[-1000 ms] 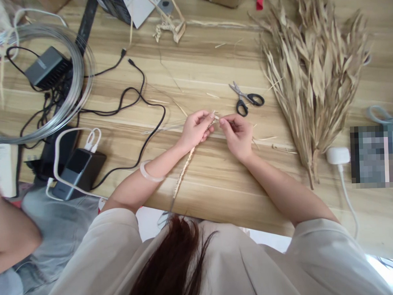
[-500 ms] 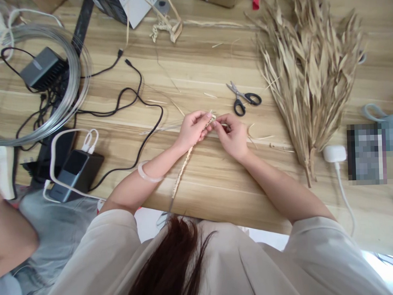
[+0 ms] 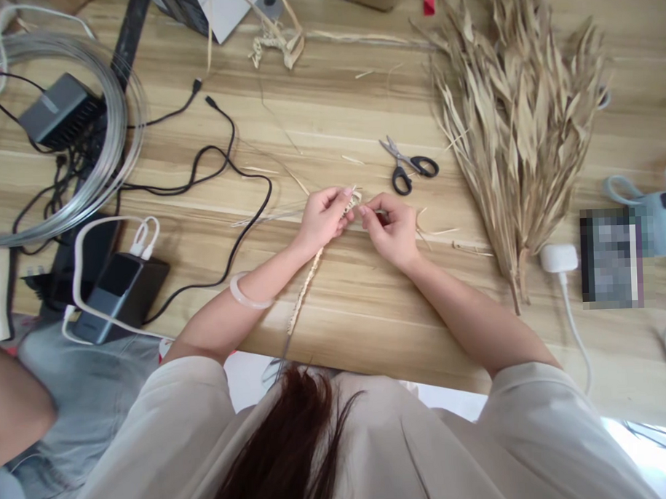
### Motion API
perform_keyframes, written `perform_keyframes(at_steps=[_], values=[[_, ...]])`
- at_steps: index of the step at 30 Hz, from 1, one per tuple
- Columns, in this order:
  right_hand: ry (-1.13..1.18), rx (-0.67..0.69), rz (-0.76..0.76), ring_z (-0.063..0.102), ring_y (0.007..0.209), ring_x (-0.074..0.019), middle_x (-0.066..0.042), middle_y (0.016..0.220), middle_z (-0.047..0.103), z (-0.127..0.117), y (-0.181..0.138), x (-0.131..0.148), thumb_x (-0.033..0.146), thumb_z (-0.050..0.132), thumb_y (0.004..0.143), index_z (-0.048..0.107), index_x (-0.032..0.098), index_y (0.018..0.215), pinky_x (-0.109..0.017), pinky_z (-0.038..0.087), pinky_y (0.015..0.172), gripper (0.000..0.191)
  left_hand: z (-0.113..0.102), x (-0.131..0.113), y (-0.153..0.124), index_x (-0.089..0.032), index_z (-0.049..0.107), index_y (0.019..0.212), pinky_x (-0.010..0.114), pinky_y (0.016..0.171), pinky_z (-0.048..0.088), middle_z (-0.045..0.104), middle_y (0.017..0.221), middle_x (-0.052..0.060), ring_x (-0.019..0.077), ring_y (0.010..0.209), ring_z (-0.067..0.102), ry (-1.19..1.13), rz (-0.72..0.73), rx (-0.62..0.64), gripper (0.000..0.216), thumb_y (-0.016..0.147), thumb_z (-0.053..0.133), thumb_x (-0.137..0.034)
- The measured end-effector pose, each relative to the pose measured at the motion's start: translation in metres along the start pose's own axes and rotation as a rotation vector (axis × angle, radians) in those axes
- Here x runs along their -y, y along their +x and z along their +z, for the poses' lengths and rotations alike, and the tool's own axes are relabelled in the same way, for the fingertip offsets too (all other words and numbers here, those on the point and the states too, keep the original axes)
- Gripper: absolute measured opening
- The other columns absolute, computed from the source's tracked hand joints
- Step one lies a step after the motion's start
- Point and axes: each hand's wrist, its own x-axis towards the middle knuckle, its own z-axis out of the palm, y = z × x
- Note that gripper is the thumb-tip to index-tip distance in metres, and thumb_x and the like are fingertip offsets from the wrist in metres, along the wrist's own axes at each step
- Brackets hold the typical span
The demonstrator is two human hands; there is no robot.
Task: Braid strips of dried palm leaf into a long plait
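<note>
My left hand (image 3: 325, 219) is closed round the top end of a pale braided straw strip (image 3: 306, 288) that runs down toward the table's near edge. Close beside it, my right hand (image 3: 391, 229) pinches thin straw strands at the same working end. The two hands almost touch over the wooden table (image 3: 368, 306). A pale bangle (image 3: 247, 292) sits on my left wrist. Loose straw strands (image 3: 266, 215) trail left from the hands. Black-handled scissors (image 3: 409, 163) lie just beyond my right hand.
A big bundle of dried leaves (image 3: 517, 126) lies at right. Black cables (image 3: 221, 173), a wire coil (image 3: 83, 142), a dark adapter (image 3: 55, 113) and a power bank (image 3: 119, 293) crowd the left. A white plug (image 3: 558, 258) and blue cup (image 3: 659, 216) sit far right. Another person's arm (image 3: 14, 413) shows bottom left.
My hands have drawn a little closer together at the braid's end. The view has drifted slightly, so everything sits a bit further left and up.
</note>
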Motion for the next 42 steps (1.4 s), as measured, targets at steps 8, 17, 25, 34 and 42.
perform_keyframes(at_steps=[8, 17, 25, 34, 42], values=[[-0.011, -0.003, -0.071, 0.042, 0.051, -0.007, 0.002, 0.06, 0.052, -0.002, -0.002, 0.004, 0.034, 0.055, 0.086, 0.053, 0.017, 0.068, -0.022, 0.033, 0.047, 0.025, -0.002, -0.006, 0.001, -0.014, 0.049, 0.069, 0.014, 0.032, 0.02, 0.049, 0.053, -0.005, -0.0006, 0.034, 0.034, -0.033, -0.047, -0.032, 0.033, 0.086, 0.056, -0.042], [-0.035, 0.04, -0.03, 0.04, 0.05, -0.0082, 0.001, 0.059, 0.05, -0.004, -0.002, 0.011, 0.041, 0.056, 0.085, 0.052, 0.019, 0.066, -0.025, 0.035, 0.049, 0.03, -0.003, -0.007, 0.002, -0.015, 0.052, 0.072, 0.014, 0.032, 0.02, 0.046, 0.05, -0.006, 0.0, 0.033, 0.032, -0.01, -0.055, -0.029, 0.032, 0.085, 0.056, -0.044], [0.067, 0.017, 0.044, 0.055, 0.063, -0.0097, -0.001, 0.073, 0.061, 0.001, -0.001, 0.007, 0.04, 0.064, 0.079, 0.06, 0.018, 0.086, -0.022, 0.043, 0.055, 0.023, -0.005, -0.003, 0.001, -0.015, 0.055, 0.071, 0.015, 0.032, 0.022, 0.05, 0.051, -0.005, 0.0009, 0.033, 0.034, 0.015, 0.027, 0.001, 0.029, 0.079, 0.064, -0.041], [0.075, 0.109, 0.065, 0.051, 0.051, -0.0079, 0.0, 0.062, 0.062, 0.001, 0.002, 0.008, 0.043, 0.056, 0.085, 0.058, 0.017, 0.078, -0.023, 0.038, 0.05, 0.027, -0.004, 0.002, -0.001, -0.013, 0.056, 0.073, 0.016, 0.032, 0.023, 0.052, 0.053, -0.003, 0.0016, 0.035, 0.037, 0.018, 0.047, 0.03, 0.035, 0.082, 0.058, -0.047], [0.024, 0.136, 0.02, 0.037, 0.045, -0.0075, 0.003, 0.052, 0.051, -0.001, 0.003, 0.009, 0.048, 0.052, 0.086, 0.051, 0.019, 0.072, -0.024, 0.029, 0.045, 0.032, -0.004, 0.0, 0.001, -0.013, 0.056, 0.068, 0.015, 0.031, 0.021, 0.049, 0.051, -0.005, -0.0006, 0.034, 0.033, 0.028, -0.004, 0.065, 0.034, 0.074, 0.069, -0.044]])
